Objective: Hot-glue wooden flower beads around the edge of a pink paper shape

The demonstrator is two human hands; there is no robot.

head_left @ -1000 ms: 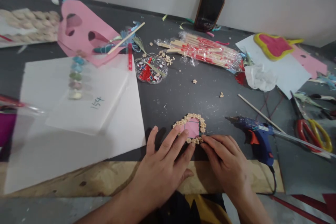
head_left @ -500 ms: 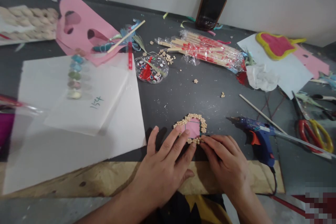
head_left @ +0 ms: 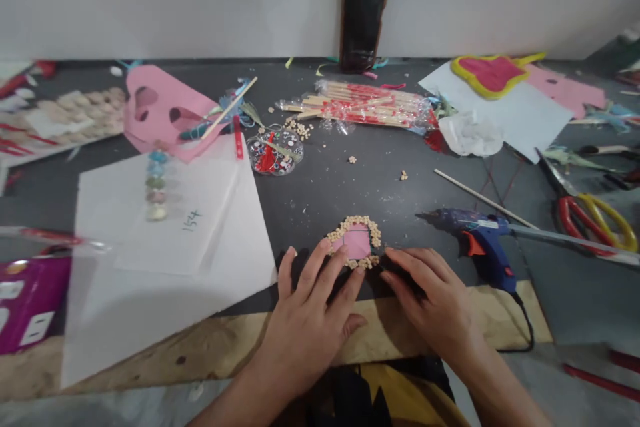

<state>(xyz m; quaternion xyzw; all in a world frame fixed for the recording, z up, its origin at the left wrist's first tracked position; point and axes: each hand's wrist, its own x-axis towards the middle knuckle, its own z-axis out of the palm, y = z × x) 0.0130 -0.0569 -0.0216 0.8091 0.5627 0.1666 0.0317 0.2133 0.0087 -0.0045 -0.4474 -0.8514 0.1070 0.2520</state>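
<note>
A small pink square piece ringed with tiny beige beads lies on the dark mat near the table's front edge. My left hand lies flat with fingers spread, its fingertips pressing on the piece's left and lower rim. My right hand rests palm down just right of the piece, fingers stretched toward its lower right corner. Neither hand holds anything. A blue glue gun with an orange trigger lies right of my right hand.
White paper sheets cover the left. A clear dish of googly eyes, wrapped chopsticks, loose beads, pink cut paper, red-and-yellow scissors, a wooden stick and a black phone against the wall surround the work.
The view has lifted and levelled, showing more wall and phone. Both hands stay at the beaded piece; my right fingers have slipped slightly off its edge.
</note>
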